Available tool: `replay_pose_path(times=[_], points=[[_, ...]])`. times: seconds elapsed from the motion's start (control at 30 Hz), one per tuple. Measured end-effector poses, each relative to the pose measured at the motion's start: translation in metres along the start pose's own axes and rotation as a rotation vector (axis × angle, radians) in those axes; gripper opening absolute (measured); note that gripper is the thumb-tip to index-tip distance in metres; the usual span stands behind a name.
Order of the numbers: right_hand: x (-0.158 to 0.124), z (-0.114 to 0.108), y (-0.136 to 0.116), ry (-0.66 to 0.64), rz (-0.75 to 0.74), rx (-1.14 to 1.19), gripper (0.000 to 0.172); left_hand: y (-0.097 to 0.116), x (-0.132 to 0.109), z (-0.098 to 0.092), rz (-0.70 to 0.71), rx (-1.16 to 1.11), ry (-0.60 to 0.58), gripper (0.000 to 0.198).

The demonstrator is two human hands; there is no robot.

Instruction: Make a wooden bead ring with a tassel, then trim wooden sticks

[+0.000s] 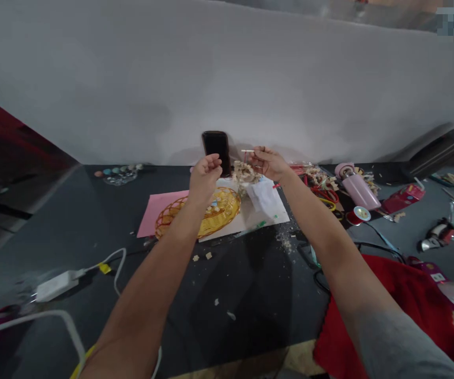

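Both my arms reach out over a dark table (230, 273). My left hand (204, 172) is raised with its fingers curled together in front of a black phone (216, 150) that leans against the wall; what they pinch is too small to make out. My right hand (269, 162) is closed on a thin pale stick (247, 151) with a red part below it, held above a heap of small wooden pieces (245, 172). A yellow woven basket (211, 213) lies under my left hand on pink paper (154, 210) and white paper (266, 210).
A pink bottle (358, 188), red scissors (325, 195), a red spool (358, 215) and pliers (434, 237) lie right of the papers. A white charger with cable (59, 284) sits at the left, red cloth (393, 295) at the near right. Small paint pots (118, 172) stand by the wall.
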State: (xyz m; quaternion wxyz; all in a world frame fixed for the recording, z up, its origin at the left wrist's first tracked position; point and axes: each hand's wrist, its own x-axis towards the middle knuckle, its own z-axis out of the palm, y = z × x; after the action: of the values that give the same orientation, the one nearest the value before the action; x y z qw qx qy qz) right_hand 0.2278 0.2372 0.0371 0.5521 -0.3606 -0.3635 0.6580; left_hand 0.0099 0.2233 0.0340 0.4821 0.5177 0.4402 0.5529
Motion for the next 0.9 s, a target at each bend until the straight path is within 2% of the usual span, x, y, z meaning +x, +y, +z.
replay_pose_path(times=[0.2,0.37,0.67,0.9], points=[[0.025,-0.027,0.011,0.167,0.017,-0.075,0.014,0.001,-0.004,-0.012,0.068,0.037,-0.046,0.033],[0.035,-0.043,0.012,0.239,0.001,-0.111,0.015,-0.003,-0.004,-0.015,0.085,0.041,-0.068,0.031],[0.038,-0.046,0.018,0.368,-0.041,-0.163,0.013,-0.006,-0.008,-0.011,0.033,0.07,-0.101,0.027],[0.044,-0.053,0.025,0.484,-0.073,-0.172,0.02,0.0,-0.011,-0.014,0.036,0.104,-0.127,0.028]])
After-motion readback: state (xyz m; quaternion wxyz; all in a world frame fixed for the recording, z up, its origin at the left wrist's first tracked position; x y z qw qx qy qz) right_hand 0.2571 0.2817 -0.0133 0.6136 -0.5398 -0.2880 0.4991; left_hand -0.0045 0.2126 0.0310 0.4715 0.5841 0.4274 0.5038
